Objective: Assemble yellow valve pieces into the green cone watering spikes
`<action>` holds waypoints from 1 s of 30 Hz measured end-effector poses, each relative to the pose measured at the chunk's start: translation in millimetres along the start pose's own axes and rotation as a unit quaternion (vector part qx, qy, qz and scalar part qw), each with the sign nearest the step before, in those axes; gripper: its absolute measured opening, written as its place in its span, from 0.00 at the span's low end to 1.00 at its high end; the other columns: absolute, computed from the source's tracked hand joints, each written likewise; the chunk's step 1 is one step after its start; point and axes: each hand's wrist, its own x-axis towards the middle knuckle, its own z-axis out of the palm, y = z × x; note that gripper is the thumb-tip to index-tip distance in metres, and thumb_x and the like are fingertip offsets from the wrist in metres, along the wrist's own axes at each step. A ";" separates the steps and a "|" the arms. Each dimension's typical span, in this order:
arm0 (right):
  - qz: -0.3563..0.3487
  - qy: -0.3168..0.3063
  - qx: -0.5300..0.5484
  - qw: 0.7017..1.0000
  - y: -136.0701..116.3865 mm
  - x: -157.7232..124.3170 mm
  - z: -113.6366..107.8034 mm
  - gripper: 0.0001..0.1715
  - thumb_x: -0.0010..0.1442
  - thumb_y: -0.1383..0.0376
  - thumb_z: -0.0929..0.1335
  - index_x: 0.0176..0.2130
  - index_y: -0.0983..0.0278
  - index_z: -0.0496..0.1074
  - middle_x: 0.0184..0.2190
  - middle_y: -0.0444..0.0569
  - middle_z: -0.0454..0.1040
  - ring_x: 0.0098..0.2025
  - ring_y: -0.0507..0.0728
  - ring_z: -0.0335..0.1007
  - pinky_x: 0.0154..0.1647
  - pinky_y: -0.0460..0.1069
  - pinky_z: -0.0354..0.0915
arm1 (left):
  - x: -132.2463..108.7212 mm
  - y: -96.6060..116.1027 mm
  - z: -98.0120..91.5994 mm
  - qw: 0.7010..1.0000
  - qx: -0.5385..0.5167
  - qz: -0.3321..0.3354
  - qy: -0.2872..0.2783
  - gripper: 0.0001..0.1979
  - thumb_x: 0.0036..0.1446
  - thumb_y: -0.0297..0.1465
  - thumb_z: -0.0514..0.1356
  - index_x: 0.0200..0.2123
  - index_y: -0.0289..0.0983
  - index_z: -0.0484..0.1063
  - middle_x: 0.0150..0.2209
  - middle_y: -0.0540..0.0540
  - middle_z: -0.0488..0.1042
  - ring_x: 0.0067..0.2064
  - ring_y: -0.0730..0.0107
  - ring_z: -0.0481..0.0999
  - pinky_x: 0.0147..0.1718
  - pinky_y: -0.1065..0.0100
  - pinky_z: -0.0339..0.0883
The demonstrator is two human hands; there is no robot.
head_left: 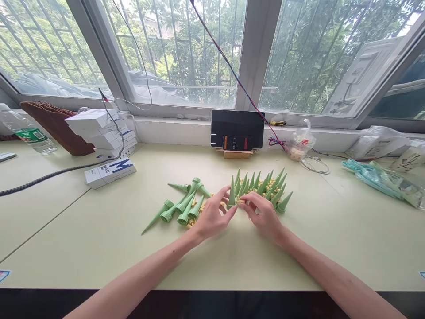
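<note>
My left hand is closed around the base of a green plastic watering spike, which stands upright with its tip up. Between the thumb and fingers of my right hand is a small yellow valve, right at the base of that spike. Behind my hands, several green spikes stand upright close together, with yellow valves among them. To the left of my left hand lies a loose pile of green spikes, with more yellow valves partly hidden under the hand and pile.
A black tablet and a phone showing a timer lean at the window. White boxes and a water bottle are at left. A knotted plastic bag, cables and turquoise plastic bags lie at right.
</note>
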 end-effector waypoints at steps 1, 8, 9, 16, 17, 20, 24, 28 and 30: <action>-0.001 0.002 -0.002 1.000 0.1 0.2 0.0 0.07 0.69 0.63 0.64 0.41 0.63 0.71 0.30 0.46 0.70 0.25 0.52 0.62 0.27 0.47 0.62 | -0.1 0.2 -0.3 1.000 -0.004 0.000 -0.004 0.27 0.60 0.36 0.60 0.61 0.39 0.60 0.42 0.42 0.72 0.44 0.64 0.73 0.37 0.67 0.75; 0.001 0.006 -0.005 1.000 0.8 0.0 0.9 0.08 0.69 0.62 0.64 0.41 0.62 0.71 0.30 0.46 0.69 0.24 0.51 0.61 0.27 0.47 0.62 | -0.8 0.2 -0.6 0.999 -0.025 -0.009 -0.032 0.29 0.60 0.35 0.59 0.63 0.43 0.55 0.43 0.45 0.72 0.35 0.71 0.73 0.37 0.65 0.73; 0.002 0.007 -0.004 1.000 0.9 -0.1 1.1 0.08 0.69 0.62 0.64 0.41 0.62 0.71 0.30 0.46 0.69 0.24 0.51 0.61 0.27 0.47 0.62 | -0.8 0.0 -0.6 0.999 -0.025 -0.012 -0.033 0.29 0.60 0.35 0.59 0.63 0.43 0.55 0.43 0.45 0.71 0.34 0.71 0.72 0.37 0.65 0.73; 0.001 0.009 0.000 1.000 1.1 -0.3 1.1 0.07 0.69 0.63 0.64 0.41 0.62 0.71 0.31 0.47 0.69 0.25 0.51 0.60 0.27 0.47 0.62 | -0.1 1.4 -0.7 0.999 -0.025 -0.016 -0.031 0.26 0.60 0.35 0.59 0.60 0.43 0.57 0.42 0.46 0.69 0.33 0.72 0.71 0.36 0.65 0.71; 0.001 0.008 0.000 1.000 1.2 -0.3 1.0 0.07 0.69 0.63 0.64 0.41 0.62 0.71 0.31 0.47 0.69 0.25 0.51 0.60 0.27 0.47 0.62 | -0.1 1.9 -0.8 0.999 -0.024 -0.016 -0.033 0.26 0.60 0.35 0.59 0.60 0.43 0.58 0.42 0.46 0.69 0.32 0.73 0.70 0.36 0.66 0.71; 0.004 0.005 -0.003 1.000 1.6 -0.1 1.0 0.08 0.69 0.63 0.64 0.41 0.62 0.71 0.31 0.46 0.69 0.25 0.51 0.61 0.27 0.47 0.62 | -0.1 3.0 -0.6 0.999 -0.017 -0.018 -0.031 0.26 0.59 0.35 0.59 0.59 0.43 0.58 0.42 0.46 0.68 0.30 0.75 0.69 0.34 0.67 0.70; 0.005 0.004 -0.004 1.000 2.4 0.3 1.5 0.07 0.68 0.63 0.64 0.40 0.63 0.71 0.30 0.46 0.70 0.24 0.51 0.61 0.27 0.47 0.62 | -0.3 2.3 -0.1 0.999 -0.015 -0.011 -0.030 0.25 0.59 0.35 0.59 0.59 0.42 0.58 0.41 0.47 0.68 0.30 0.75 0.68 0.33 0.67 0.70; 0.007 -0.001 -0.001 1.000 3.1 -0.3 1.9 0.06 0.68 0.64 0.64 0.40 0.63 0.71 0.30 0.46 0.70 0.25 0.51 0.61 0.27 0.47 0.61 | -0.7 0.8 0.0 1.000 -0.006 -0.007 -0.028 0.25 0.59 0.35 0.59 0.59 0.42 0.57 0.41 0.47 0.68 0.29 0.75 0.69 0.34 0.67 0.70; 0.011 -0.002 -0.002 1.000 3.5 -0.9 1.9 0.07 0.68 0.64 0.64 0.40 0.63 0.70 0.29 0.46 0.69 0.25 0.51 0.60 0.27 0.47 0.61 | -1.1 0.1 0.3 1.000 0.002 -0.005 -0.025 0.25 0.60 0.35 0.59 0.59 0.43 0.57 0.42 0.46 0.69 0.29 0.75 0.69 0.34 0.66 0.70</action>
